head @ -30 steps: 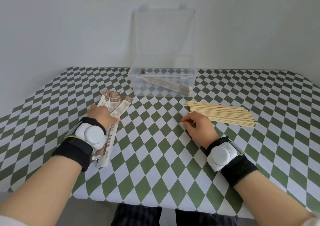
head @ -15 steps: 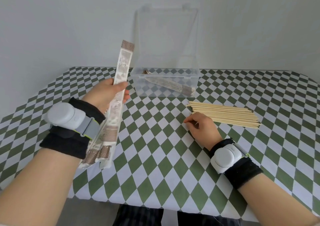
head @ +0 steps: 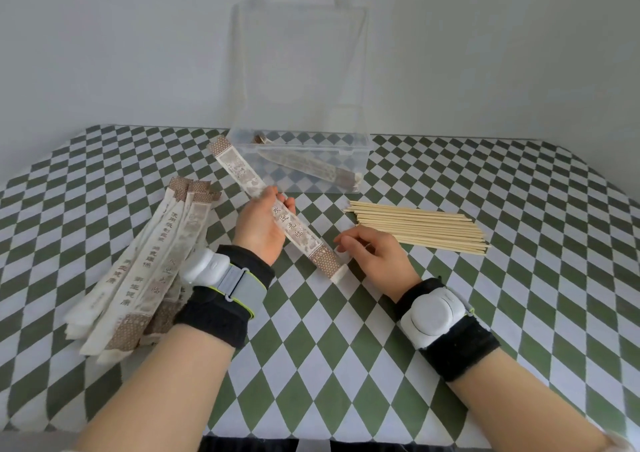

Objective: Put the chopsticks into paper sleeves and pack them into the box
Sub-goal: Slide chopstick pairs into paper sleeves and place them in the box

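My left hand (head: 261, 224) holds one printed paper sleeve (head: 239, 171) across its palm, above the table's middle, the sleeve slanting from upper left to lower right. My right hand (head: 375, 256) hovers just right of the sleeve's lower end with fingers loosely curled, holding nothing. A row of bare wooden chopsticks (head: 419, 224) lies on the table right of that hand. A pile of empty sleeves (head: 145, 261) lies at the left. The clear plastic box (head: 360, 153) stands open at the back, with a sleeved pair (head: 311, 167) lying inside.
The table carries a green and white diamond-pattern cloth (head: 519, 192). The box's clear lid (head: 298, 67) stands upright against the pale wall behind. Both wrists wear white sensor units on black bands. The table's front edge runs close below my forearms.
My left hand picked one sleeve off the pile, raised it upright, then lowered it to slant over the table's middle. My right hand lifted slightly off the chopsticks' ends toward the sleeve.
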`<state>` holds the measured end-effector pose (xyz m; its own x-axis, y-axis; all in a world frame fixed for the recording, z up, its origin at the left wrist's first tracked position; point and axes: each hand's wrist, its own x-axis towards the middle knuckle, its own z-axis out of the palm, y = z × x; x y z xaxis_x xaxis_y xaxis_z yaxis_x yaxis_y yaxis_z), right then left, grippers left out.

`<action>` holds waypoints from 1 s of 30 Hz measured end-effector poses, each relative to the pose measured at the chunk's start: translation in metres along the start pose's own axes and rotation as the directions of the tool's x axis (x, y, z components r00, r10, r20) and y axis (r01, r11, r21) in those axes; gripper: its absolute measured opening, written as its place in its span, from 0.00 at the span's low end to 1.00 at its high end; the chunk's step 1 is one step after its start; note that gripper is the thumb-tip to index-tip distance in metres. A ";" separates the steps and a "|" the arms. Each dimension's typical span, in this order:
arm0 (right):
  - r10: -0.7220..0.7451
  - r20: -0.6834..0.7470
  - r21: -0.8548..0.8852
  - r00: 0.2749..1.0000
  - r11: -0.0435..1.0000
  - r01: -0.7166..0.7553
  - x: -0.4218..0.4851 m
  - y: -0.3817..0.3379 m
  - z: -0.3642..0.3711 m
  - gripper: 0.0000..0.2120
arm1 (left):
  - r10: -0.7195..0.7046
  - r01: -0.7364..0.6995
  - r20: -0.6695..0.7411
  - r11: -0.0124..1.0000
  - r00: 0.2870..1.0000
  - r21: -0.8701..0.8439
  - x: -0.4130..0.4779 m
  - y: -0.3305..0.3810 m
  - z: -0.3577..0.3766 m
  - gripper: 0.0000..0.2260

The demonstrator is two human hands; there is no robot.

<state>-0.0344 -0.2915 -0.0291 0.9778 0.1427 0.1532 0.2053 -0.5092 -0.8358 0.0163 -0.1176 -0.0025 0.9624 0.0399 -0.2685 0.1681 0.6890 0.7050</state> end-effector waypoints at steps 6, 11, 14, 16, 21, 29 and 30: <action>0.007 0.153 0.029 0.988 1.000 -0.012 0.000 0.001 -0.003 0.06 | 0.000 0.004 0.068 0.998 0.998 -0.060 0.007 -0.017 -0.008 0.07; 0.004 0.133 0.043 0.991 0.999 -0.010 0.000 0.003 -0.003 0.09 | 0.025 -0.009 0.089 0.984 0.996 -0.179 0.012 -0.015 -0.011 0.10; 0.023 0.126 0.043 0.992 0.999 -0.028 0.002 0.004 -0.002 0.09 | 0.030 -0.009 0.086 0.972 0.996 -0.235 0.014 -0.014 -0.013 0.10; 0.031 0.116 0.038 0.993 0.999 -0.036 0.002 0.005 -0.001 0.09 | 0.024 -0.004 0.077 0.967 0.997 -0.254 0.016 -0.015 -0.015 0.10; 0.015 0.045 0.038 0.999 0.999 -0.017 0.001 0.006 -0.001 0.07 | -0.008 0.034 0.161 0.987 0.987 -0.158 0.010 -0.016 -0.011 0.07; -0.024 -0.108 -0.041 0.994 0.999 0.020 0.002 0.006 -0.003 0.07 | -0.190 0.191 0.300 0.981 0.935 0.026 -0.005 -0.028 -0.001 0.08; -0.038 -0.148 -0.108 0.988 0.994 0.022 0.003 0.008 -0.006 0.07 | -0.176 0.186 0.279 0.982 0.944 -0.009 -0.003 -0.026 -0.002 0.08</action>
<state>-0.0298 -0.3000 -0.0320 0.9648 0.0349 0.2608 0.2297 -0.5947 -0.7704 0.0087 -0.1342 -0.0216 0.9384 -0.2860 -0.1942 0.3424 0.6913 0.6364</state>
